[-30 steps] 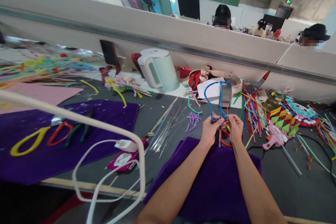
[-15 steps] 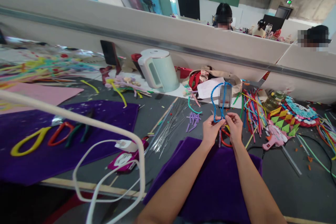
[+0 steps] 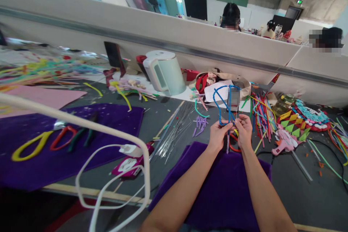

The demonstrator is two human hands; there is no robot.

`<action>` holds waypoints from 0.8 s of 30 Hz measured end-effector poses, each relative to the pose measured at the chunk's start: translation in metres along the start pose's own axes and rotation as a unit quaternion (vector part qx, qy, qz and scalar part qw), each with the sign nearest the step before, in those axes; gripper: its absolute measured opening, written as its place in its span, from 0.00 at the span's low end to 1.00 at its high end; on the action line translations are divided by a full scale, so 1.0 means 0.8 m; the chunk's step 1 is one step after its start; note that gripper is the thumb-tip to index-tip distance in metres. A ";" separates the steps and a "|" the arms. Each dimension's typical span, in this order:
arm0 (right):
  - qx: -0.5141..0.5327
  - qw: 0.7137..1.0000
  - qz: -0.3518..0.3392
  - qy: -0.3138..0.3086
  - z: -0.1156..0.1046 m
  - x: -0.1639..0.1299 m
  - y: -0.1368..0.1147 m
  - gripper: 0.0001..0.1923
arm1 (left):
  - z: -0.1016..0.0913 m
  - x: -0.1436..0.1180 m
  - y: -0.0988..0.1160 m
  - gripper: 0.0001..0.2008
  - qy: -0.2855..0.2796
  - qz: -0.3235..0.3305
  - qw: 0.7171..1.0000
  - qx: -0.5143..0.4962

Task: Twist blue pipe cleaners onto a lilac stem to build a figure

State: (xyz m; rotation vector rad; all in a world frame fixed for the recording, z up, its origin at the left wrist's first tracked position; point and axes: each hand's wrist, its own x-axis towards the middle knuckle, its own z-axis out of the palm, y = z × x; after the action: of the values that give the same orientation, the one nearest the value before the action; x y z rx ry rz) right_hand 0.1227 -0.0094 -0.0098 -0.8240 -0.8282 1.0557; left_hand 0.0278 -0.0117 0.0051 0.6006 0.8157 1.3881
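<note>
Both hands, left hand (image 3: 217, 135) and right hand (image 3: 244, 130), pinch the blue pipe cleaner (image 3: 220, 102), whose loop now spreads wider again above the purple cloth (image 3: 217, 188), so shaping continues.

- Table (image 3: 152, 123): dark grey top, heavily littered.
- Purple cloth (image 3: 225, 188): near edge, centre.
- Second purple cloth (image 3: 67, 141): left, bearing pliers (image 3: 81, 136).
- Pink sheet (image 3: 40, 96): far left.
- Metal wires (image 3: 174, 127): loose bundle, centre.
- Kettle (image 3: 164, 72): pale green, at the back.
- Pink glue gun (image 3: 285, 141): right.
- Coloured pipe cleaners (image 3: 262, 114): beside the glue gun.
- Power strip (image 3: 127, 163): white cable plugged in.
</note>
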 end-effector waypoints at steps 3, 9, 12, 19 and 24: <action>-0.038 0.998 -0.042 -0.003 0.001 -0.001 -0.003 0.15 | -0.002 0.002 0.002 0.17 0.006 -0.018 1.000 -0.012; -0.186 0.979 -0.081 -0.027 -0.003 -0.001 -0.002 0.09 | -0.001 0.001 -0.002 0.14 0.005 0.055 0.996 0.068; -0.208 0.974 -0.082 -0.033 -0.006 0.000 0.000 0.13 | -0.004 0.002 -0.005 0.10 -0.009 0.119 0.983 0.140; -0.223 0.968 -0.110 -0.021 -0.007 0.006 0.005 0.10 | -0.012 0.007 -0.007 0.08 -0.022 0.165 0.967 0.192; -0.209 0.976 -0.058 -0.013 -0.004 0.002 0.005 0.07 | -0.005 0.005 -0.007 0.10 -0.010 0.102 0.985 0.142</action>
State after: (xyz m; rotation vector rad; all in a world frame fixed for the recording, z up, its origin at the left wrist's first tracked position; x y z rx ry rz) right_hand 0.1241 -0.0073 -0.0146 -1.1020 -1.1277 0.7998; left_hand 0.0278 -0.0091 -0.0022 0.9390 0.9667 1.4580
